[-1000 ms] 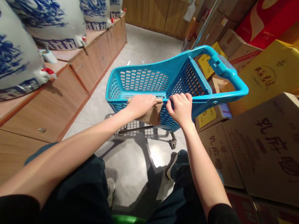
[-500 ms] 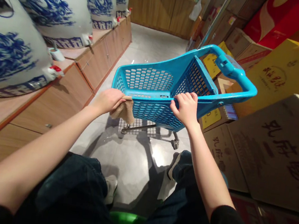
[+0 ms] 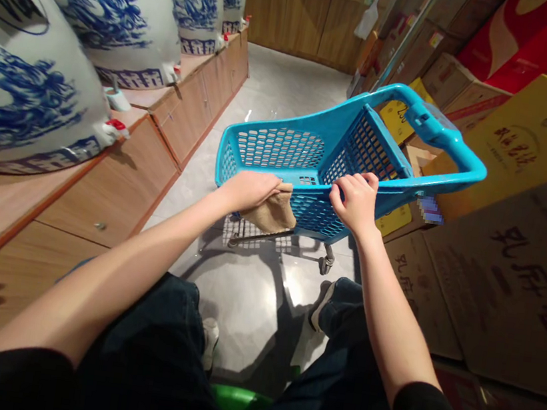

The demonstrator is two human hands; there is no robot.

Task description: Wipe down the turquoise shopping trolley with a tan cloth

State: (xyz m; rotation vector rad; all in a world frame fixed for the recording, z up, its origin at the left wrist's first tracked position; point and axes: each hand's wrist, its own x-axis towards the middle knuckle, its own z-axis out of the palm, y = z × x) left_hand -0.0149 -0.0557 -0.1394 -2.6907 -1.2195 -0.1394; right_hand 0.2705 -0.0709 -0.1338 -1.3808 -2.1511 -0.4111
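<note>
A blue plastic shopping cart (image 3: pixel 283 132) with mesh sides stands sideways in front of me, its handle to the right. My left hand (image 3: pixel 251 190) grips a tan cloth (image 3: pixel 275 212) at the near side of the basket, close under the rim. Part of the cloth hangs down over the mesh, and the fingertips are partly hidden. My right hand (image 3: pixel 356 202) is wrapped over the near rim, nearer the handle end, with the thumb to the left.
Large blue-and-white jars (image 3: pixel 92 13) with red-handled taps line a wooden cabinet (image 3: pixel 101 209) on the left. Cardboard boxes (image 3: pixel 510 276) and a yellow bag (image 3: pixel 524 140) are stacked on the right. Something green (image 3: pixel 240 401) is below me, between my legs.
My left hand has slid the cloth rightward along the near side of the cart, closer to my right hand. The right hand keeps its hold on the rim. The view has shifted slightly.
</note>
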